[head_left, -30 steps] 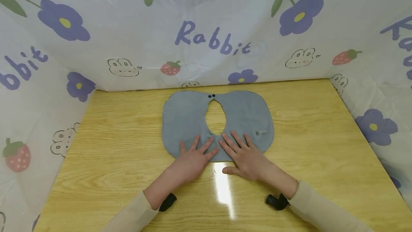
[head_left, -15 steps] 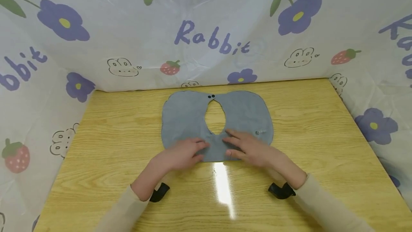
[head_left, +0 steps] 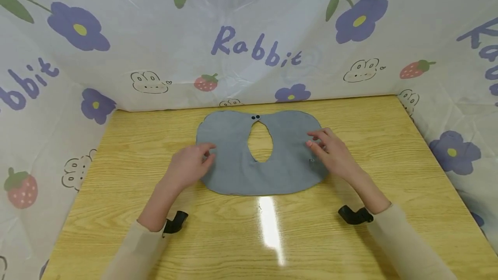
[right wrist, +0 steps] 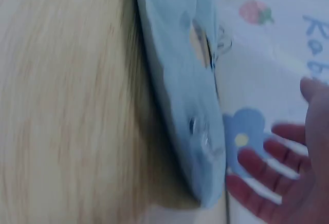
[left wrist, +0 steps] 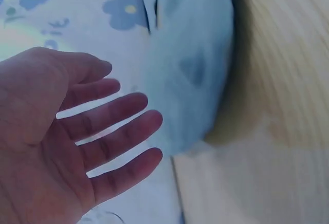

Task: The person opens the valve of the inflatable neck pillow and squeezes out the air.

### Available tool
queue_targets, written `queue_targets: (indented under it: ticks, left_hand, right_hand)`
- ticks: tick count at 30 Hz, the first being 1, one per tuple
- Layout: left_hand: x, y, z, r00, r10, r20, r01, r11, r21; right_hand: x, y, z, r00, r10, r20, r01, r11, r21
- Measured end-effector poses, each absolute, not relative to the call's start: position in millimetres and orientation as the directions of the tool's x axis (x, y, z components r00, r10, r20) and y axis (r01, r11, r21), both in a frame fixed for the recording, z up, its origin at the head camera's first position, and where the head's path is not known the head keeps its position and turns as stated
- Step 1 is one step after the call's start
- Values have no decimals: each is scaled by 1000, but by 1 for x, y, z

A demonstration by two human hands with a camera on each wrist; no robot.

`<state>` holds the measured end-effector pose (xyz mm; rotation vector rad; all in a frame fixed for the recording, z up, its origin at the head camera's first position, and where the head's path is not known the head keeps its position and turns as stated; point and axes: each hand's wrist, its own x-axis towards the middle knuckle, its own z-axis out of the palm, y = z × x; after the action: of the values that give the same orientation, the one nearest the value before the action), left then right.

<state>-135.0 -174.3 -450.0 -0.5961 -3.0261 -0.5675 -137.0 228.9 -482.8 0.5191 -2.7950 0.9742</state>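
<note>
A grey-blue inflatable neck pillow [head_left: 233,174] lies flat on the wooden table, an oval hole in its middle. Two black snaps [head_left: 255,117] sit side by side at its far edge, and a small clear valve [right wrist: 200,134] shows near its right side. Over the pillow's left edge is my left hand [head_left: 190,165], fingers loosely bent and holding nothing. My right hand [head_left: 335,152] is over the right edge, its fingers spread and bent, also without anything in them. In both wrist views the fingers appear apart from the cloth.
The wooden table [head_left: 136,198] runs up to a white patterned sheet [head_left: 256,7] at the back and both sides. Black wrist pieces [head_left: 354,215] show beside each sleeve. A bright light reflection lies on the table in front of the pillow.
Both hands lay spread on the pillow's near middle, then lifted and moved apart to its left and right edges. The pillow has stayed in place.
</note>
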Motion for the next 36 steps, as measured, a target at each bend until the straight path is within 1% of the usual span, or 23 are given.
queue_targets:
  ticks: [3, 5, 7, 10, 13, 17, 20, 25, 30, 36]
  left_hand:
    - [-139, -183, -457, -949, 298, 99, 314, 883, 349]
    - [-141, -187, -462, -959, 248, 135, 281, 887, 366]
    - [-141, -190, -467, -969, 190, 160, 240, 884, 402]
    - [-142, -195, -473, -980, 105, 168, 173, 870, 462]
    - [-143, -200, -478, -989, 40, 139, 105, 863, 494]
    - [-145, -205, -483, -997, -3, 80, 37, 872, 488]
    - [-144, -208, -486, -1000, -15, 12, -7, 873, 487]
    - [-143, -209, -491, -998, 26, -65, -12, 851, 524]
    - [-144, -204, -495, -995, 64, -74, 13, 836, 548]
    - [-147, -198, -492, -996, 57, -74, 9, 850, 527]
  right_hand:
    - [-139, 238, -488, -964, -96, 249, -221, 812, -540]
    - [-138, 244, -490, -974, 12, 225, -108, 852, -513]
    - [-136, 249, -492, -979, 90, 185, -14, 870, -494]
    - [-135, 254, -495, -982, 143, 122, 67, 874, -481]
    - [-134, 256, -496, -985, 163, 59, 117, 875, -470]
    - [-133, 256, -497, -985, 169, -18, 158, 869, -470]
    - [-133, 255, -498, -986, 162, -45, 164, 867, -470]
    - [-135, 252, -501, -990, 129, -65, 144, 854, -499]
    - [-137, 252, -504, -991, 114, -62, 130, 850, -510]
    - [-142, 254, -506, -994, 109, -20, 105, 866, -489]
